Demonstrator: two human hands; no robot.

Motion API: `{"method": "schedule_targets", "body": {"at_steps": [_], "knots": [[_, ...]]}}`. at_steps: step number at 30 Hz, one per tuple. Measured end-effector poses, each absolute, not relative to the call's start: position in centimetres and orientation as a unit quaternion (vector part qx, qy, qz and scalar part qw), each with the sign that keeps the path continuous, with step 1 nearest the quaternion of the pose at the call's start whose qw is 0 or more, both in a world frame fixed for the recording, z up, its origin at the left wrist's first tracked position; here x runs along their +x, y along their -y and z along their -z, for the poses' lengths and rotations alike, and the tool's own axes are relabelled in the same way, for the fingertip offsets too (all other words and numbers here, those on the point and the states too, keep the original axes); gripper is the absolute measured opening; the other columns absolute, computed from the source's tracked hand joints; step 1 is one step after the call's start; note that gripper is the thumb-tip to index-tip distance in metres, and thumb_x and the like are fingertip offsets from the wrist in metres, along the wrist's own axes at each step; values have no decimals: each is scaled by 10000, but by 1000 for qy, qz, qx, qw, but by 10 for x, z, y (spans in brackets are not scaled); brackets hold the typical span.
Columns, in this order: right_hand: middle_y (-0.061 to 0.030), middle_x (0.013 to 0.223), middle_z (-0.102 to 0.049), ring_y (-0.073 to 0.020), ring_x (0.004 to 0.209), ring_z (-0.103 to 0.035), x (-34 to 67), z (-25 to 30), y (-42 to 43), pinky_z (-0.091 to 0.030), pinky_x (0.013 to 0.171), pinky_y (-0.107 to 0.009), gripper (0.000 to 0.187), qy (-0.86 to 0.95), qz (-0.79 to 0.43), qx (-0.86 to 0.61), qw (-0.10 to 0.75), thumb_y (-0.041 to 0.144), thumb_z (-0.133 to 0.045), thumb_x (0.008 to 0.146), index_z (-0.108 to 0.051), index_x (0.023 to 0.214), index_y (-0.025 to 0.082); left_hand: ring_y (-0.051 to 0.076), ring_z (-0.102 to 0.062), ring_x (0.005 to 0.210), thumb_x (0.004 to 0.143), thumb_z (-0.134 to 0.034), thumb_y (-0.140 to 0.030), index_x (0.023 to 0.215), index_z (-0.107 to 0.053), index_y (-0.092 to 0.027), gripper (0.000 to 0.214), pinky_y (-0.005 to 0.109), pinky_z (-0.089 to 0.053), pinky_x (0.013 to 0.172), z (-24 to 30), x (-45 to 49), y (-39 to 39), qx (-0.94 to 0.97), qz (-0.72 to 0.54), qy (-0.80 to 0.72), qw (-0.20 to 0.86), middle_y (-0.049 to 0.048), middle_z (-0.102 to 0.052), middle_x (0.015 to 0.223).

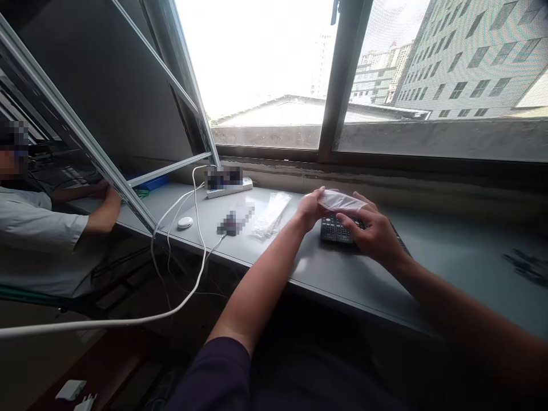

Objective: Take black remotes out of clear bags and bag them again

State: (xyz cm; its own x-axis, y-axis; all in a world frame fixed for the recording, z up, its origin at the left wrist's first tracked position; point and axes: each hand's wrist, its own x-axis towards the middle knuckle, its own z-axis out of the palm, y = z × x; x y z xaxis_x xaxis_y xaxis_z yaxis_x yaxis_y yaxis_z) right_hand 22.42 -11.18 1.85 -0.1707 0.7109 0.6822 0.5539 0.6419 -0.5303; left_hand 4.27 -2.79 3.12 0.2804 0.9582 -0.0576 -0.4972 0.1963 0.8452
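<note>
Clear plastic bag [342,201], pinched btwn fingers of L hand [310,209] & R hand [370,229], just above TV remote [336,229]

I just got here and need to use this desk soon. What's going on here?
The person's left hand and right hand hold a clear plastic bag just above a black remote control on the grey desk. Another clear plastic bag lies further left, near a white mouse. A second person sits at the left, one hand by the desk's edge.
</note>
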Motion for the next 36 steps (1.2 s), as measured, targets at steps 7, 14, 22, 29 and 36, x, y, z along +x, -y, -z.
{"method": "schedule_targets", "body": {"at_steps": [7,14,22,29,36], "knots": [[-111,1408,-836,-420,1637,-541,223,-23,117,-512,1295,-653,304,762,-78,-402,501,482,-723,1070,-921,1222,308,210,-824,1075,1136,-525,-352,1291,-774,-137,363,234,-635,811,-31,27,17,286,-644,-295,645,154,-863,1254],[-122,1574,-754,-430,1691,-459,224,-16,114,-457,1326,-668,444,793,-90,-388,462,497,-759,1063,-858,1434,276,143,-765,836,1119,-541,-380,1326,-789,-157,393,169,-429,509,-30,29,19,319,-602,-330,653,138,-860,1279],[-145,1495,-796,-409,1693,-465,223,-16,114,-464,1331,-628,399,797,-121,-394,443,506,-760,1058,-909,1342,268,200,-833,1144,1154,-417,-357,1290,-756,-160,415,188,-573,685,-33,13,15,252,-654,-295,649,128,-840,1344],[-110,1627,-718,-410,1721,-413,223,-16,113,-400,1373,-637,575,804,-141,-402,416,546,-784,1035,-788,1557,305,229,-842,1023,1044,-693,-468,1300,-761,-178,392,179,-399,455,-31,17,20,291,-580,-304,697,153,-865,1209],[-116,1606,-723,-413,1611,-557,218,-19,116,-448,1340,-620,537,820,-119,-382,410,523,-731,1064,-766,1549,293,198,-843,1039,1075,-629,-251,1332,-747,-161,297,181,-553,604,-30,25,23,269,-599,-288,697,133,-858,1248]]}}
